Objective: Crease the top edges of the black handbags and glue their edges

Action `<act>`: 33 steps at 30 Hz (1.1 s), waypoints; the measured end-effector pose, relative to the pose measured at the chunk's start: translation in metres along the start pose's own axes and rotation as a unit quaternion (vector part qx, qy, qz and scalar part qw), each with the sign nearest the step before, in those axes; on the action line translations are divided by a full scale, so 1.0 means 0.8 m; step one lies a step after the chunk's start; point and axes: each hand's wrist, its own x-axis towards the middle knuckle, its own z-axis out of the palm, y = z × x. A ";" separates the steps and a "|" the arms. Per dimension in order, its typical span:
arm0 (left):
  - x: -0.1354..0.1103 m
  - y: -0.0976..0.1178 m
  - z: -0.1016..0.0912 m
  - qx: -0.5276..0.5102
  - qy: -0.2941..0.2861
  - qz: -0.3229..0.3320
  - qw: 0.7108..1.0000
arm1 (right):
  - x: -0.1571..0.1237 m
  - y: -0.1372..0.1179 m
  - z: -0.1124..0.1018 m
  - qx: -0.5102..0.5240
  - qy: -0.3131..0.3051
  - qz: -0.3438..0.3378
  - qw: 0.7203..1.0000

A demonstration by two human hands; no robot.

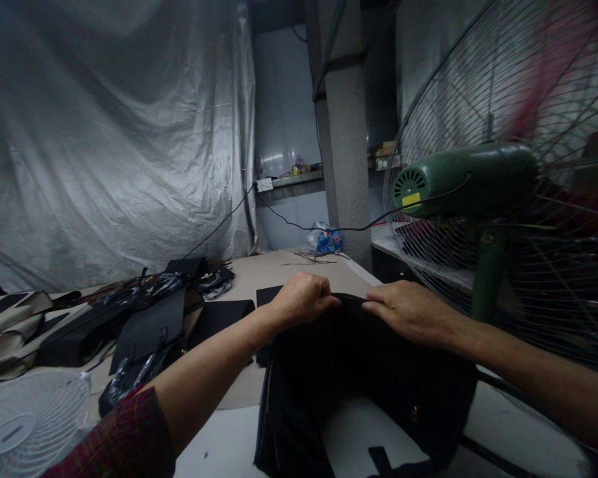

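Both my hands grip the far top edge of a black bag [403,378], which stands open in front of me. My left hand [303,299] is closed, thumb and fingers pinching the rim left of its middle. A short way to the right, my right hand [403,309] pinches the same rim. Inside the bag the walls are dark, and a pale surface shows toward the near side. A small gold-coloured metal piece [415,414] sits on the right part of the bag, and a short black tab [380,459] shows near the bottom.
Black bag pieces [149,325] lie piled on the table at left, beside pale-lined pieces [10,325]. A white fan [20,425] stands at lower left. A large green fan [468,179] with a wire cage is close on the right, its black cord [349,229] running across to the wall.
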 end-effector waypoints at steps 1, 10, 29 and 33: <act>0.000 -0.001 0.001 0.008 0.001 0.003 1.000 | 0.000 0.001 0.000 0.000 0.001 -0.001 1.000; 0.001 0.001 0.005 0.019 0.017 0.007 1.000 | 0.011 -0.010 -0.011 0.033 -0.037 0.026 0.998; 0.001 0.003 0.002 -0.008 0.014 0.000 1.000 | 0.043 -0.020 -0.009 0.110 -0.072 -0.002 0.991; 0.002 0.002 0.001 -0.017 0.006 0.000 1.000 | 0.045 -0.030 -0.011 0.032 -0.030 0.025 0.999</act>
